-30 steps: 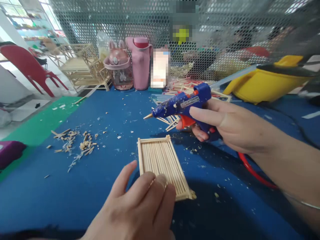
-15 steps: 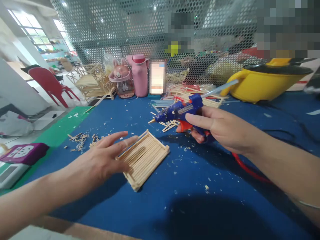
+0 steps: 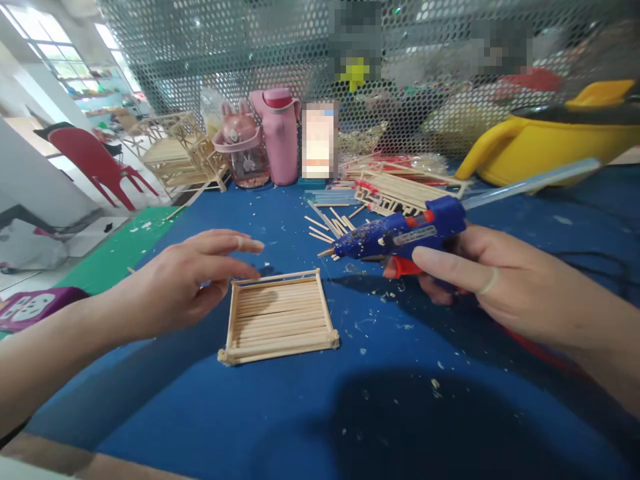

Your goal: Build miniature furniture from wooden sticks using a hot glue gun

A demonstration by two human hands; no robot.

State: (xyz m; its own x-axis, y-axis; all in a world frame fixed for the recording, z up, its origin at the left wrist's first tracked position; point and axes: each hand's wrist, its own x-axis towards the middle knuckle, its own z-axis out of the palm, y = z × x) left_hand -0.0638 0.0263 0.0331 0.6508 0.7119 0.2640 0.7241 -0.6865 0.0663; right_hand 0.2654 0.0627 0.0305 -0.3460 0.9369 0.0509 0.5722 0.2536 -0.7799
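My right hand (image 3: 480, 273) grips a blue hot glue gun (image 3: 400, 233) with a red trigger. Its nozzle points left, and a clear glue stick (image 3: 535, 183) juts from its back end. Below and left of the nozzle, a small rectangular panel of wooden sticks (image 3: 280, 313) with a raised stick rim lies flat on the blue table. My left hand (image 3: 200, 273) hovers by the panel's upper left corner with fingers apart, holding nothing. Several loose wooden sticks (image 3: 325, 227) lie behind the nozzle.
Along the back stand a pink tumbler (image 3: 280, 143), a clear bottle with a pink lid (image 3: 245, 147), a lit phone (image 3: 319, 143), a stick-built model (image 3: 180, 153) and a yellow pot (image 3: 555, 147). A purple power strip (image 3: 45, 307) sits at left. Perforated mesh (image 3: 250, 40) rises behind.
The stick panel has turned so its long side faces me, and my left hand has come off it. The glue gun has moved right and slightly nearer.
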